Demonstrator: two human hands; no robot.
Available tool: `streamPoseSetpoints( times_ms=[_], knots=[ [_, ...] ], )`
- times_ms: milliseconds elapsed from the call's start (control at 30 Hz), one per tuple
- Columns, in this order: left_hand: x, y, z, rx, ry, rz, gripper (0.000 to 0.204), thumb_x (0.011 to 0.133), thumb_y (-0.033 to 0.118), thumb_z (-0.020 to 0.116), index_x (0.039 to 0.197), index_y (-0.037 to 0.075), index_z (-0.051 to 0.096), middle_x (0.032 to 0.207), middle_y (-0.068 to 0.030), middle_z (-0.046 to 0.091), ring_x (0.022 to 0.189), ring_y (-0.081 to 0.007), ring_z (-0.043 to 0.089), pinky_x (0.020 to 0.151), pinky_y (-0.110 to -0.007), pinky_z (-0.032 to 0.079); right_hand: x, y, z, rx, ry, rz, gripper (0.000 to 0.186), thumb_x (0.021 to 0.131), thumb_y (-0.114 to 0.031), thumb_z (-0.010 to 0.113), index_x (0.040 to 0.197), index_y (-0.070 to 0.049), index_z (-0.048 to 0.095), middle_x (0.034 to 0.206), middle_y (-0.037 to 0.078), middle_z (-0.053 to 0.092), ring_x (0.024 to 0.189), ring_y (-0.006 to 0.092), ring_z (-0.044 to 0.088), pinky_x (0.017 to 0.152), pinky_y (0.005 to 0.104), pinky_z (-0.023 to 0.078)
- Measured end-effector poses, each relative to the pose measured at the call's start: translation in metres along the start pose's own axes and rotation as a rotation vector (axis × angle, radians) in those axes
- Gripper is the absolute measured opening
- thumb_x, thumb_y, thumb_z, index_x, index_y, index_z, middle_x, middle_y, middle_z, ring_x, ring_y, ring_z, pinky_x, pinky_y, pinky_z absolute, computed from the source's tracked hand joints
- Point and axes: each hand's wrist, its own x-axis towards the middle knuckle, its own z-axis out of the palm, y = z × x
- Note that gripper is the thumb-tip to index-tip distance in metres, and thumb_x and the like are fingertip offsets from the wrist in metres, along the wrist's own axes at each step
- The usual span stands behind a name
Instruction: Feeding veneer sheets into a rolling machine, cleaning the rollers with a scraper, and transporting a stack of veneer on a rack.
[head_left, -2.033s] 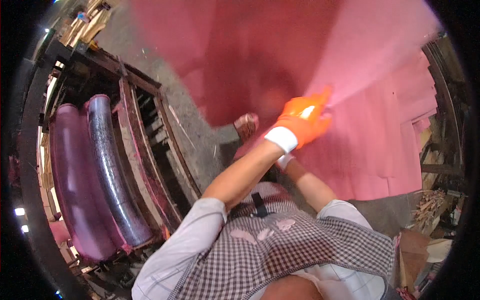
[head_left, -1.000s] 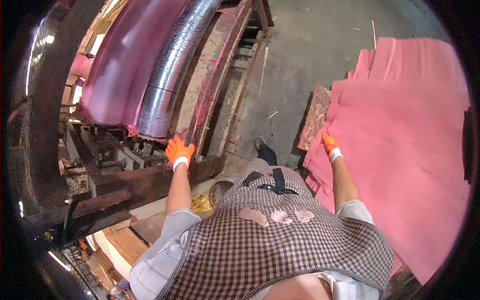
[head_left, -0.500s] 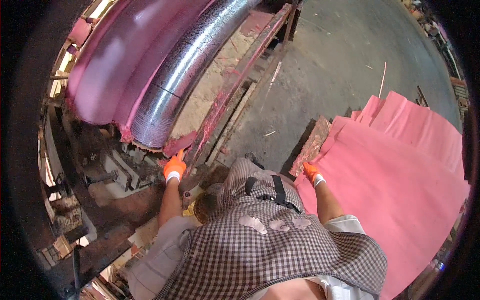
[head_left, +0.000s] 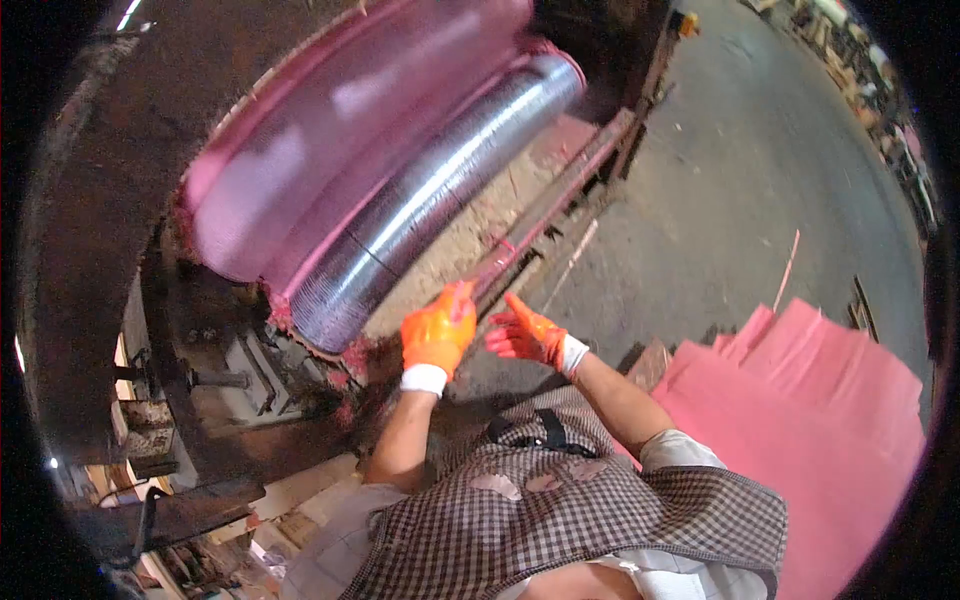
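Observation:
My left hand point(head_left: 436, 332), in an orange glove with a white cuff, is raised near the front rail of a machine, its fingers curled together. A small pinkish patch shows at its fingertips; what it holds, if anything, I cannot make out. Just to its right, my right hand point(head_left: 527, 335), gloved alike, is open with its fingers stretched toward the left one. Beyond my left hand lies a shiny metal roller point(head_left: 420, 200). A pink sheet point(head_left: 330, 150) curves over another surface behind the roller. Crumbly beige material point(head_left: 480, 225) fills the strip between roller and rail point(head_left: 560, 185).
On the right lies a stack of large pink sheets point(head_left: 780, 420). Concrete floor point(head_left: 730, 190) stretches beyond the rail, with thin strips on it. Dark machine parts and a metal bracket point(head_left: 250, 370) stand at the left. Assorted clutter lines the far right edge.
My right hand has left the edge of the pink sheet stack and come beside my left. My left hand has moved right, away from the roller's near end. The view has shifted.

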Motion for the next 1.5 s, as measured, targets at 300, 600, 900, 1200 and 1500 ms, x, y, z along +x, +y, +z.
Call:
streamPoseSetpoints(
  times_ms=[300, 600, 900, 1200, 1500],
  knots=[
    [0.028, 0.127, 0.015, -0.375, -0.107, -0.115, 0.070, 0.094, 0.034, 0.067, 0.154, 0.017, 0.035, 0.108, -0.0210, 0.071, 0.090, -0.0372, 0.071, 0.078, -0.042, 0.055, -0.032, -0.137, -0.006, -0.018, -0.342, -0.515, 0.039, 0.101, -0.032, 0.057, 0.126, -0.003, 0.060, 0.121, 0.012, 0.066, 0.117, 0.0246, 0.061, 0.100, 0.0418, 0.051],
    [0.031, 0.121, 0.019, -0.229, -0.081, -0.562, 0.085, 0.089, 0.061, 0.058, 0.153, 0.011, 0.035, 0.115, -0.0264, 0.068, 0.103, -0.0452, 0.066, 0.086, -0.048, 0.053, 0.003, -0.267, -0.027, -0.463, 0.192, -0.645, 0.027, 0.085, -0.018, 0.060, 0.109, -0.006, 0.053, 0.081, 0.006, 0.059, 0.069, 0.0203, 0.060, 0.060, 0.0347, 0.048],
    [-0.035, 0.033, 0.038, -0.474, 0.249, -0.826, 0.068, 0.092, 0.051, 0.061, 0.144, 0.008, 0.050, 0.136, -0.0244, 0.059, 0.125, -0.0405, 0.056, 0.104, -0.044, 0.046, 0.068, -0.303, 0.005, -0.951, 0.218, -0.708, 0.023, 0.091, -0.030, 0.066, 0.098, -0.010, 0.057, 0.072, -0.001, 0.052, 0.063, 0.0119, 0.049, 0.056, 0.0305, 0.040],
    [-0.053, -0.040, 0.022, -0.612, 1.048, -0.726, 0.045, 0.095, 0.019, 0.066, 0.137, 0.004, 0.057, 0.113, -0.0167, 0.071, 0.103, -0.0269, 0.069, 0.090, -0.037, 0.053, 0.138, -0.228, -0.042, -1.009, -0.077, -0.265, 0.016, 0.096, -0.024, 0.061, 0.089, -0.011, 0.058, 0.077, 0.003, 0.058, 0.068, 0.0185, 0.056, 0.062, 0.0364, 0.049],
    [-0.021, 0.035, -0.284, 0.067, 1.509, 0.049, 0.045, 0.100, 0.009, 0.054, 0.142, -0.007, 0.049, 0.140, -0.0193, 0.058, 0.121, -0.0282, 0.064, 0.106, -0.035, 0.045, 0.055, -0.247, 0.042, -0.551, -0.293, 0.159, 0.013, 0.096, -0.019, 0.068, 0.095, -0.012, 0.057, 0.075, 0.000, 0.056, 0.063, 0.0160, 0.055, 0.057, 0.0336, 0.047]
  ],
)
